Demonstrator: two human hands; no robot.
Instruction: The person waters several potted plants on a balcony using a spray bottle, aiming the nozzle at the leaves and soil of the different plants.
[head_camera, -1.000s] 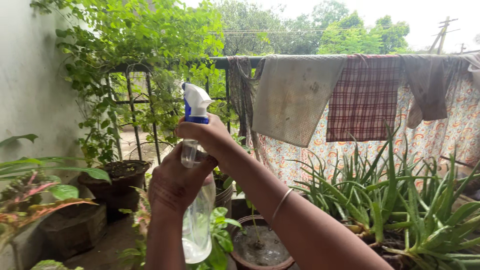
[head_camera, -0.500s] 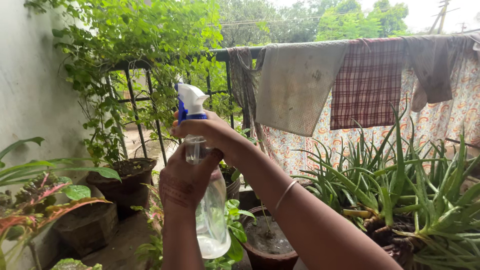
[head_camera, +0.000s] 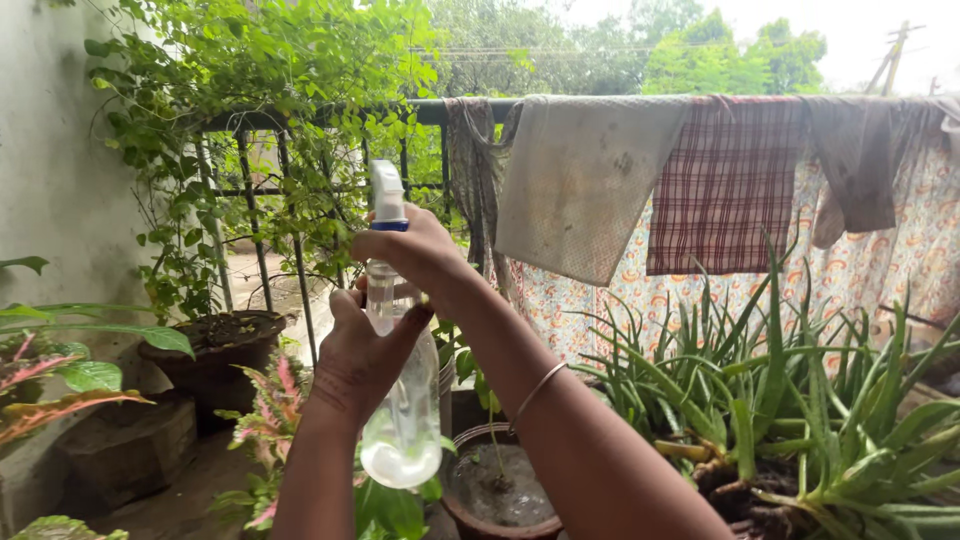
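Note:
A clear plastic spray bottle (head_camera: 403, 420) with a white and blue trigger head is held upright in front of me. My left hand (head_camera: 360, 355) wraps around the bottle's neck and body from the left. My right hand (head_camera: 410, 250) grips the trigger head from the right, with a thin bangle on its wrist. The bottle hangs above a round pot of dark soil (head_camera: 495, 490) and leafy green plants (head_camera: 385, 505).
A black railing (head_camera: 300, 120) overgrown with a green vine runs behind. Cloths (head_camera: 720, 185) hang over it to the right. Spiky aloe plants (head_camera: 800, 400) fill the right side. Dark pots (head_camera: 215, 345) and pink-leaved plants (head_camera: 270, 410) stand left by a pale wall.
The view has tilted a little, so the railing and cloths sit higher in the frame. Both hands keep their hold on the bottle, which stays upright.

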